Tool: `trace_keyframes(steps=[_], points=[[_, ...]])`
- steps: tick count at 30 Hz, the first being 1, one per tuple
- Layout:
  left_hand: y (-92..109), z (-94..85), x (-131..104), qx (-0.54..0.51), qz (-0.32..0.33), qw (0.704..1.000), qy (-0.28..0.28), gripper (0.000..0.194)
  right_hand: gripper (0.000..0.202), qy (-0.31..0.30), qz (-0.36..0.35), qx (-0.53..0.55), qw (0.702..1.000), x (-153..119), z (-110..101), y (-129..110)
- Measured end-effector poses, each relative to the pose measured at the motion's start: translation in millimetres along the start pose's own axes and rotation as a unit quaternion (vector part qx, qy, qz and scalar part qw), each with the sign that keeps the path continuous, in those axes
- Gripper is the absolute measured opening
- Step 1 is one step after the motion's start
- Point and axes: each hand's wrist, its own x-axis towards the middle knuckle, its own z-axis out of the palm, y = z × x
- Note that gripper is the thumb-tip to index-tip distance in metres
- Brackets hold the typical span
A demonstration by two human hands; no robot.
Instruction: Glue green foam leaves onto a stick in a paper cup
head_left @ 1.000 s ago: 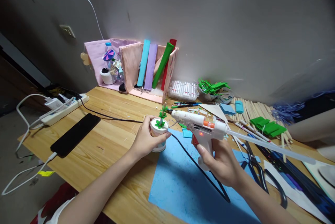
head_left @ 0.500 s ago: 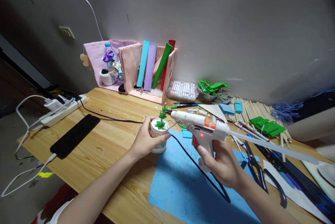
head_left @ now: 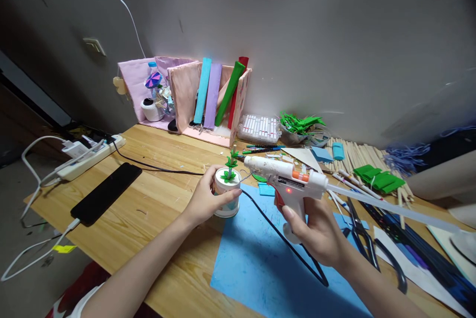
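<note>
My left hand [head_left: 210, 196] is wrapped round a small white cup [head_left: 227, 206] at the edge of a blue mat [head_left: 256, 258]. A thin stem with green leaves [head_left: 228, 175] rises upright from the cup's white top. In my right hand [head_left: 318, 229] is a white glue gun [head_left: 284, 174] with a red light lit. Its nozzle points left, close beside the upper leaves; whether it touches the stem I cannot tell. A clear glue stick [head_left: 390, 209] extends from the gun's rear, and its black cord hangs over the mat.
A black phone [head_left: 106, 194] and a power strip [head_left: 91, 157] lie at the left. Pink boxes holding paper rolls [head_left: 212, 95] stand against the wall, near a marker case [head_left: 259, 129]. Scissors [head_left: 362, 236], wooden sticks [head_left: 357, 152] and green strips [head_left: 302, 123] are at the right.
The glue gun and my right hand have shifted very slightly to the right. My left hand still holds the cup in nearly the same place.
</note>
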Motion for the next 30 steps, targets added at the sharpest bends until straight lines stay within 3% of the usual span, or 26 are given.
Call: trace_keyframes(steps=[30], points=[[-4.5, -6.2, -0.4, -0.199, -0.071, 0.973, -0.098, 0.050, 0.006, 0.013, -0.018, 0.022, 1.000, -3.0, -2.1, -1.1]])
